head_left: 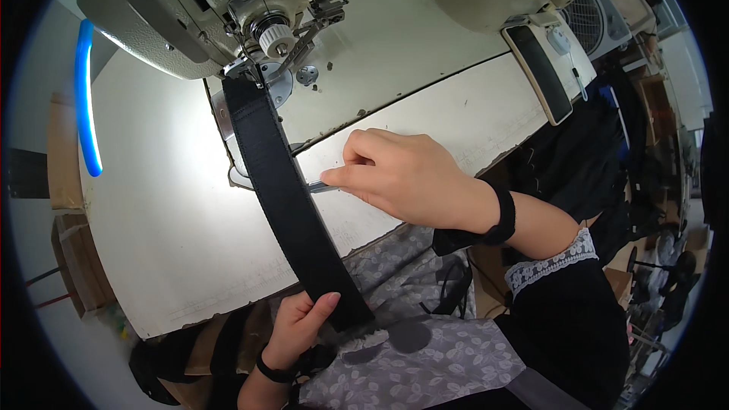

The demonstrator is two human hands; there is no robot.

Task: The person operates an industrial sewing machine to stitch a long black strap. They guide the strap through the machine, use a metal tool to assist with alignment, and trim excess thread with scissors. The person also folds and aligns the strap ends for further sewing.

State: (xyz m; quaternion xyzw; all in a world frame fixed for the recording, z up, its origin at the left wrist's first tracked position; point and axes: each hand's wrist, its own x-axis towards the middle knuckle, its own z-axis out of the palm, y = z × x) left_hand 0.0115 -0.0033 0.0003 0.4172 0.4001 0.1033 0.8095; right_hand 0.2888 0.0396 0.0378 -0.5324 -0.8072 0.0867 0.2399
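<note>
Pale and worn, the table (175, 258) lies under both hands, with a sewing machine (163, 23) standing past them at the far side. A bright blue light (87, 99) glows off to the left of the hands. Well out past the right hand (418, 178), to its right, a phone (539, 76) lies near the table edge, and dark cloth (562, 167) is heaped closer in.

A wide black strap (285, 190) is the thing being worked on. It runs from the left hand (292, 326) up past the right hand's left side, and its far end sits at the sewing part of the machine. I think the step now is lining up the strap to be sewn. To go on, I think it must be kept flat and straight, with fingers well away from the needle.

The left hand pinches the near end of the strap, thumb on top. The right hand is mostly curled up, its thumb and first finger pressed together on a thin metal tool (324, 187). That tool reaches left to the strap's edge. I cannot tell if its tip goes under.
</note>
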